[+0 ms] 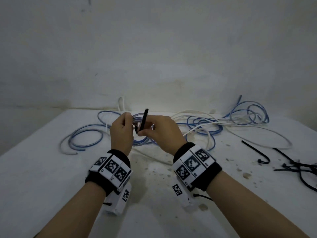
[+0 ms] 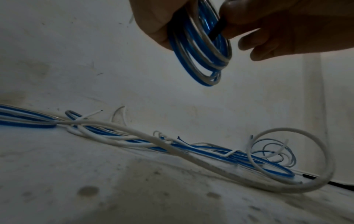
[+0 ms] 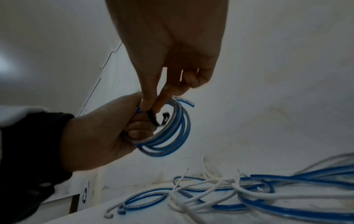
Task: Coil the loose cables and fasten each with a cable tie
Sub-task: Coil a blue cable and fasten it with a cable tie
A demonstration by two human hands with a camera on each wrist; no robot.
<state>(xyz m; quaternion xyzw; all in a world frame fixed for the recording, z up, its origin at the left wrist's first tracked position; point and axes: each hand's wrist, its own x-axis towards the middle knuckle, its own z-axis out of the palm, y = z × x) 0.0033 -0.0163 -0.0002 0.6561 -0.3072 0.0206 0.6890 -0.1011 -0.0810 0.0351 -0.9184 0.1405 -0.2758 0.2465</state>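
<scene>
A small coil of blue and clear cable (image 2: 201, 50) (image 3: 168, 133) (image 1: 139, 117) hangs above the white table (image 1: 51, 177). My left hand (image 1: 121, 129) (image 3: 107, 136) grips one side of the coil in its curled fingers. My right hand (image 1: 159, 131) (image 3: 151, 104) pinches a black cable tie (image 1: 143, 121) (image 3: 152, 117) (image 2: 215, 31) between thumb and forefinger, right at the coil. One end of the tie sticks up past the hands; the other runs through the coil's loops. Whether the tie is fastened cannot be seen.
Loose blue cables (image 1: 82, 134) and white cables (image 1: 205, 117) sprawl across the back of the table, against the wall (image 1: 154, 48). Several spare black cable ties (image 1: 295, 165) lie at the right edge. Bare stained tabletop (image 1: 157, 194) lies under my wrists.
</scene>
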